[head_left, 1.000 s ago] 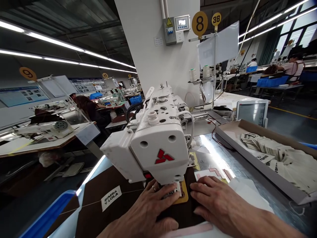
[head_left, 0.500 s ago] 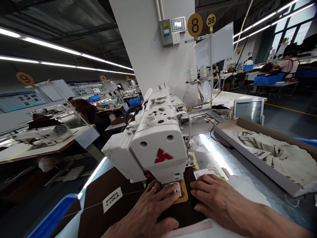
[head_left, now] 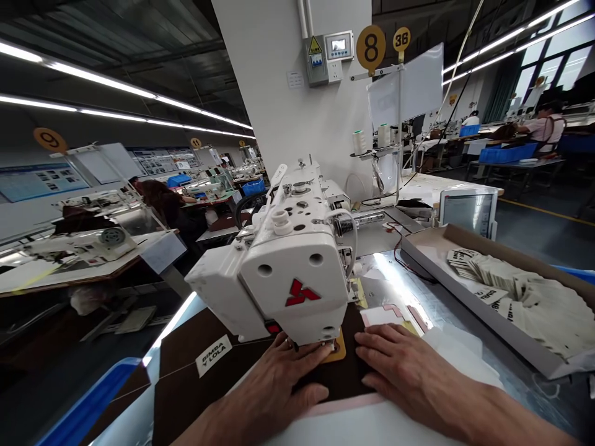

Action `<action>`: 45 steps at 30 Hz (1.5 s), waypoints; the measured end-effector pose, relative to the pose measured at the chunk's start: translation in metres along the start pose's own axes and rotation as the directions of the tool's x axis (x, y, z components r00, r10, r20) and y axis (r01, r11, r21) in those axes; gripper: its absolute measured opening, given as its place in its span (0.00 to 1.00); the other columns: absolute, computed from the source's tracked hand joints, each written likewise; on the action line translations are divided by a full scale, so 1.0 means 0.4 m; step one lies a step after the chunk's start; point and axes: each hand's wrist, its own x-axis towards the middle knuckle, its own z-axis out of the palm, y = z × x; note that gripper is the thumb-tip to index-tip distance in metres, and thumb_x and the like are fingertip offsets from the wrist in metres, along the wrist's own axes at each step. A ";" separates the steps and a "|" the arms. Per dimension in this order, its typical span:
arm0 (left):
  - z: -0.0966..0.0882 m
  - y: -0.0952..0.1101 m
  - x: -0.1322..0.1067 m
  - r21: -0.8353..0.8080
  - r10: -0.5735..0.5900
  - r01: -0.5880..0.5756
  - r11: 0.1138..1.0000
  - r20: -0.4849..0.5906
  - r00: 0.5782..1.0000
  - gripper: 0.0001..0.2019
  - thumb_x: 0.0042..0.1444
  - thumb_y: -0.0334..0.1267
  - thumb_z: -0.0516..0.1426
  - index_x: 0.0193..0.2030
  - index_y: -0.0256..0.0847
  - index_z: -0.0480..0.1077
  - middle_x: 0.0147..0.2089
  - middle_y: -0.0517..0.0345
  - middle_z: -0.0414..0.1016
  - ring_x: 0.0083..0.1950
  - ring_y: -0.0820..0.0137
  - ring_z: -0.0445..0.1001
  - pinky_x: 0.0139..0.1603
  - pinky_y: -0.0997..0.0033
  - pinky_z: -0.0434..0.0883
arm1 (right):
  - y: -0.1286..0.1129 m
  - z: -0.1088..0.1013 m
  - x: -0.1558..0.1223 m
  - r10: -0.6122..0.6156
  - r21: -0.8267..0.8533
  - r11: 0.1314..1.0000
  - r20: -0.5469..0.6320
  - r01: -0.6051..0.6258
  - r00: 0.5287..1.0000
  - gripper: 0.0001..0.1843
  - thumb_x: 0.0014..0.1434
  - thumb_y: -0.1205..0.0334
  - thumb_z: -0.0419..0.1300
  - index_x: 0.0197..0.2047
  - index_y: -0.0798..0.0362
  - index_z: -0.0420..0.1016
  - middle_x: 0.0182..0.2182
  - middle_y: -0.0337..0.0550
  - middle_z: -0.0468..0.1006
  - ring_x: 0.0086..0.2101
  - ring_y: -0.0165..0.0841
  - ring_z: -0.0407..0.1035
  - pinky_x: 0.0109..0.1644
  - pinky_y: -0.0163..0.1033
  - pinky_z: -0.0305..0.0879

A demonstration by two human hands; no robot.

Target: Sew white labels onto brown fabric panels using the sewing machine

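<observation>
Right now the left hand point(head_left: 260, 396) and right hand point(head_left: 409, 365) lie flat on a brown sheet point(head_left: 339, 384), fingers open, gripping nothing. At twelve o'clock, a white sewing machine point(head_left: 292, 272) hides part of a yellow patch point(head_left: 338, 350). Paper tags point(head_left: 525, 291) fill a tray point(head_left: 474, 303) at two o'clock.

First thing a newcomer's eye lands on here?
The white sewing machine head with its red logo dominates the centre, its front end over the brown material, where the left hand and right hand rest. To the right, a cardboard tray holds a fanned pile of tags, and a round yellow sign numbered 8 stands high behind the machine.
</observation>
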 end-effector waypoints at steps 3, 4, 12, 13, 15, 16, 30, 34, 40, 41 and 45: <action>-0.007 0.007 0.006 0.006 -0.073 0.072 0.997 0.039 0.997 0.32 0.67 0.43 0.64 0.75 0.49 0.63 0.72 0.56 0.69 0.70 0.52 0.71 0.71 0.49 0.69 | 0.007 0.003 -0.003 0.004 -0.011 1.000 -0.018 -0.005 1.000 0.16 0.76 0.56 0.56 0.60 0.49 0.79 0.64 0.40 0.77 0.60 0.45 0.71 0.64 0.53 0.67; -0.010 0.009 0.005 0.005 -0.091 0.090 0.996 0.053 0.995 0.31 0.68 0.43 0.63 0.75 0.49 0.63 0.72 0.55 0.69 0.71 0.52 0.70 0.71 0.48 0.69 | 0.009 0.003 -0.005 0.004 -0.013 1.000 -0.025 -0.004 1.000 0.16 0.76 0.56 0.56 0.60 0.49 0.79 0.64 0.40 0.77 0.60 0.45 0.71 0.64 0.53 0.67; 0.003 0.007 -0.019 -0.019 -0.074 0.074 0.997 0.023 0.997 0.30 0.73 0.45 0.59 0.78 0.51 0.57 0.74 0.59 0.66 0.74 0.56 0.66 0.76 0.48 0.63 | 0.013 0.008 -0.010 -0.001 -0.024 1.000 -0.009 0.001 1.000 0.15 0.75 0.57 0.57 0.59 0.49 0.79 0.62 0.40 0.79 0.57 0.46 0.73 0.62 0.55 0.69; 0.007 0.006 -0.022 -0.010 -0.066 0.067 0.998 0.013 0.998 0.30 0.73 0.45 0.58 0.78 0.51 0.56 0.74 0.59 0.65 0.74 0.55 0.66 0.76 0.47 0.63 | 0.013 0.007 -0.010 0.001 -0.022 1.000 -0.001 -0.001 1.000 0.15 0.75 0.57 0.57 0.58 0.49 0.80 0.62 0.40 0.79 0.57 0.46 0.73 0.62 0.55 0.69; 0.014 0.004 -0.028 0.008 -0.070 0.070 0.997 -0.005 0.998 0.31 0.73 0.46 0.59 0.79 0.53 0.55 0.75 0.59 0.64 0.74 0.54 0.65 0.76 0.44 0.61 | 0.012 0.004 -0.010 0.004 -0.019 1.000 0.008 -0.004 1.000 0.14 0.75 0.57 0.57 0.57 0.49 0.80 0.62 0.40 0.79 0.57 0.46 0.73 0.63 0.55 0.69; 0.015 0.004 -0.033 0.012 -0.075 0.075 0.997 -0.021 0.997 0.32 0.73 0.46 0.59 0.79 0.54 0.54 0.75 0.59 0.63 0.75 0.53 0.65 0.76 0.42 0.61 | 0.012 0.002 -0.010 0.002 -0.018 1.000 0.010 -0.002 1.000 0.14 0.75 0.57 0.57 0.56 0.49 0.81 0.61 0.40 0.79 0.57 0.46 0.73 0.62 0.55 0.70; -0.011 -0.027 -0.156 0.123 -0.024 0.043 0.992 -0.150 0.988 0.28 0.73 0.46 0.59 0.76 0.59 0.60 0.77 0.58 0.60 0.75 0.51 0.64 0.71 0.46 0.70 | -0.004 -0.019 -0.011 -0.102 0.020 0.994 -0.120 0.105 0.988 0.12 0.76 0.64 0.54 0.54 0.51 0.78 0.47 0.43 0.83 0.44 0.39 0.76 0.50 0.45 0.71; -0.009 -0.005 -0.170 0.194 0.022 0.009 0.981 -0.155 0.988 0.26 0.71 0.46 0.61 0.74 0.53 0.65 0.77 0.55 0.60 0.73 0.51 0.66 0.69 0.47 0.72 | -0.020 -0.041 -0.009 -0.121 0.043 0.991 -0.125 0.127 0.985 0.13 0.76 0.66 0.51 0.44 0.52 0.76 0.36 0.42 0.80 0.37 0.37 0.74 0.43 0.42 0.69; -0.020 0.033 -0.158 0.230 0.135 -0.097 0.968 -0.157 0.978 0.24 0.70 0.47 0.61 0.71 0.52 0.69 0.76 0.58 0.62 0.72 0.53 0.70 0.72 0.49 0.68 | -0.037 -0.075 -0.017 -0.189 0.064 0.976 -0.247 0.210 0.951 0.15 0.74 0.69 0.52 0.35 0.52 0.71 0.27 0.39 0.75 0.29 0.32 0.67 0.36 0.40 0.63; -0.019 0.037 -0.154 0.228 0.136 -0.099 0.969 -0.152 0.979 0.25 0.70 0.48 0.61 0.72 0.52 0.68 0.76 0.58 0.62 0.72 0.53 0.69 0.72 0.49 0.68 | -0.038 -0.076 -0.017 -0.190 0.065 0.975 -0.262 0.214 0.946 0.15 0.74 0.69 0.52 0.34 0.52 0.71 0.27 0.39 0.74 0.28 0.32 0.67 0.35 0.39 0.62; -0.011 0.045 -0.133 0.189 0.103 -0.076 0.979 -0.138 0.985 0.26 0.70 0.47 0.62 0.73 0.55 0.66 0.74 0.60 0.65 0.71 0.53 0.70 0.71 0.50 0.71 | -0.036 -0.071 -0.017 -0.194 0.061 0.974 -0.279 0.218 0.941 0.15 0.73 0.70 0.53 0.33 0.52 0.70 0.26 0.39 0.74 0.28 0.31 0.65 0.34 0.40 0.60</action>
